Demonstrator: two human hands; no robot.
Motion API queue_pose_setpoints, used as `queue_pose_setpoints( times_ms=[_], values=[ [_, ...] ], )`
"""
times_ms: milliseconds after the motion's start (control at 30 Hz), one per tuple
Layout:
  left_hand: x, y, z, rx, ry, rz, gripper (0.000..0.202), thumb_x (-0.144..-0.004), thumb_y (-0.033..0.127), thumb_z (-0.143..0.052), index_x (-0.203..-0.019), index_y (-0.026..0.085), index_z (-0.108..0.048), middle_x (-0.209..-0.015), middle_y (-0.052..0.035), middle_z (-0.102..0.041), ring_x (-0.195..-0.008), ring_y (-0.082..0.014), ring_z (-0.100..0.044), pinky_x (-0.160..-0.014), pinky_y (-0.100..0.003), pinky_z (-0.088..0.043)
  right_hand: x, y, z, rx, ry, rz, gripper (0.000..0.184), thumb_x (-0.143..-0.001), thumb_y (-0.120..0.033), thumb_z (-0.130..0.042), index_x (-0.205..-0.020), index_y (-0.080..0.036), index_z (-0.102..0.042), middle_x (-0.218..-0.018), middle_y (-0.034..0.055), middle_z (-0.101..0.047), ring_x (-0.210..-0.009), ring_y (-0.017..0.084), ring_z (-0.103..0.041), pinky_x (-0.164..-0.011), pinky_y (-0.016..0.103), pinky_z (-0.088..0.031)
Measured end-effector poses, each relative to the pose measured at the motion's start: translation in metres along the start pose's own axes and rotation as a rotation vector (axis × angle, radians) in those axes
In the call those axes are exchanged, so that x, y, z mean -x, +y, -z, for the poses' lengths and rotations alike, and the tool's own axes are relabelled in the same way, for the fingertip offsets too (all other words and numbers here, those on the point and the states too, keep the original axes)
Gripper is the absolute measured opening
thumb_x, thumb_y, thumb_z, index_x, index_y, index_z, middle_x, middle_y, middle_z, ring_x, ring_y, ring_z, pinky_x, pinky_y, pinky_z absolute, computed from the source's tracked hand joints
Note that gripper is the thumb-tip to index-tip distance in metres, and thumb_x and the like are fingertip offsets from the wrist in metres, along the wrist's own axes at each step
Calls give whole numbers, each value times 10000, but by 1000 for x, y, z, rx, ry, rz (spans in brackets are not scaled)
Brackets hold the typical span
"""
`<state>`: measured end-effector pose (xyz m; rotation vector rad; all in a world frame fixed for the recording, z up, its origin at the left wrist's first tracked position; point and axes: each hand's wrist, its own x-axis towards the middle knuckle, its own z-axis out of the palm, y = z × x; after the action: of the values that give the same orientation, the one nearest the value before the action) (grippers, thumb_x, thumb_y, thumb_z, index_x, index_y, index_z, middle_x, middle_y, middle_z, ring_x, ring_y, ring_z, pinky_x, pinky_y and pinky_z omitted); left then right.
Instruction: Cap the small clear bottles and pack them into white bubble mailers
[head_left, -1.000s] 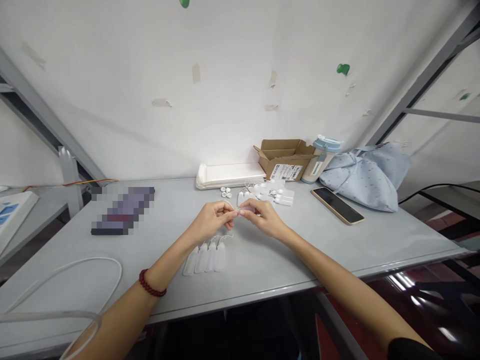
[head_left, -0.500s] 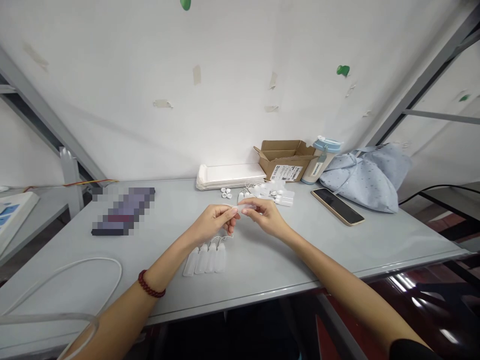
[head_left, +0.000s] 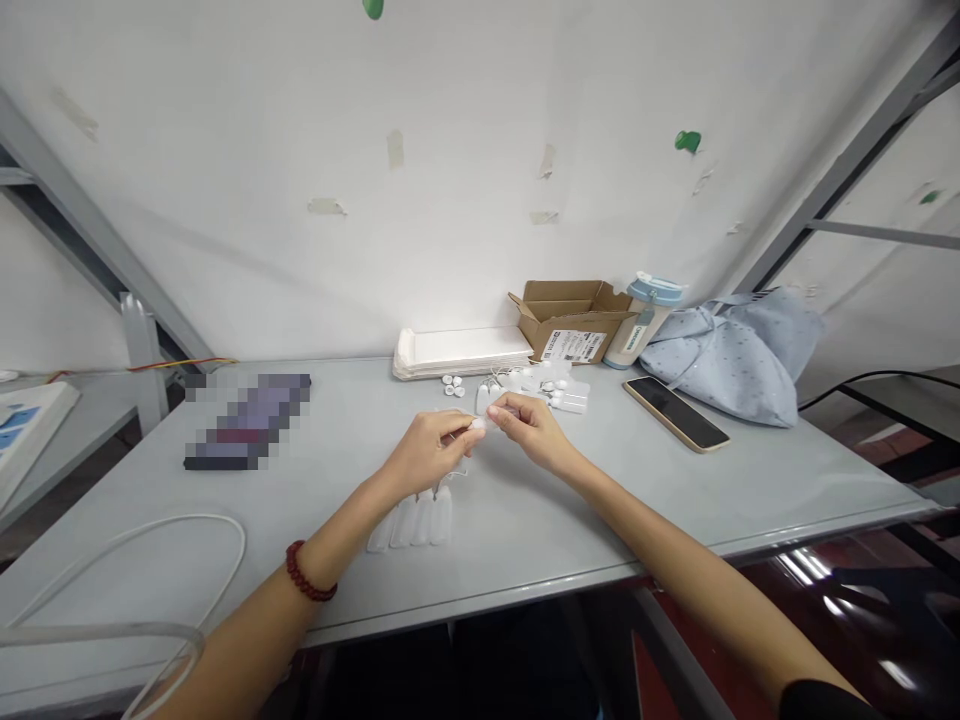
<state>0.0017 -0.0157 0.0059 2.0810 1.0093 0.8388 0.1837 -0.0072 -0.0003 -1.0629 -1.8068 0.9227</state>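
Note:
My left hand (head_left: 435, 447) pinches a small white cap-like piece (head_left: 478, 424) between thumb and fingertips. Meeting it from the other side, my right hand (head_left: 529, 428) has its thumb and fingers closed on a translucent plastic piece, mostly hidden by the fingers. Whether the two pieces are joined, I cannot tell. Below my left hand lies a row of several translucent bottle-shaped plastic pieces (head_left: 421, 520) with thin white cords at their tops. Beyond the hands are a small cluster of white caps (head_left: 453, 385) and a heap of similar corded pieces (head_left: 532, 380).
At the back stand a stack of white trays (head_left: 465, 348), a cardboard box (head_left: 574, 325) and a blue-lidded cup (head_left: 641, 320). A phone (head_left: 675, 412) and a blue cloth bag (head_left: 735, 360) lie right. A blurred-out dark object (head_left: 251, 420) and a white cable (head_left: 232, 560) lie left.
My left hand has turned so its fingers point right, and the white cap-like piece now shows at its fingertips. The right fingers have drawn tighter over the translucent piece.

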Motion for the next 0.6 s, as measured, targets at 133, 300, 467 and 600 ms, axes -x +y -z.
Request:
queue_pose_setpoints(
  times_ms=[133, 300, 467, 600],
  values=[
    [-2, -2, 5, 211, -99, 130, 391, -853, 445, -440, -624, 165, -588, -633, -12, -594, -599, -131, -564, -596, -234, -436, 2, -2, -3, -11, -8, 20, 358, -821, -509, -491, -740, -169, -571, -582, -28, -435, -517, 86, -319, -494, 231, -259],
    [-1, -1, 7, 236, -100, 159, 360, -824, 405, -509, -585, 154, -605, -553, -16, -582, -559, -132, -558, -563, -235, -437, 0, 2, -1, -33, -60, 22, 348, -822, -483, -497, -736, -160, -592, -599, -17, -472, -511, 82, -314, -488, 233, -244],
    [2, 4, 2, 150, -66, 157, 307, -803, 350, -537, -581, 152, -612, -582, -22, -616, -577, -138, -574, -548, -226, -422, -3, 9, 0, -117, -99, -22, 352, -781, -493, -545, -690, -155, -582, -532, -39, -396, -496, 80, -301, -472, 233, -226],
    [-2, -1, 0, 147, -9, 124, 299, -793, 358, -541, -588, 154, -617, -650, -23, -640, -635, -141, -571, -582, -228, -426, -4, 9, 0, -141, -80, -58, 374, -780, -514, -540, -662, -159, -552, -499, -58, -337, -466, 70, -269, -454, 228, -203]
  ],
)
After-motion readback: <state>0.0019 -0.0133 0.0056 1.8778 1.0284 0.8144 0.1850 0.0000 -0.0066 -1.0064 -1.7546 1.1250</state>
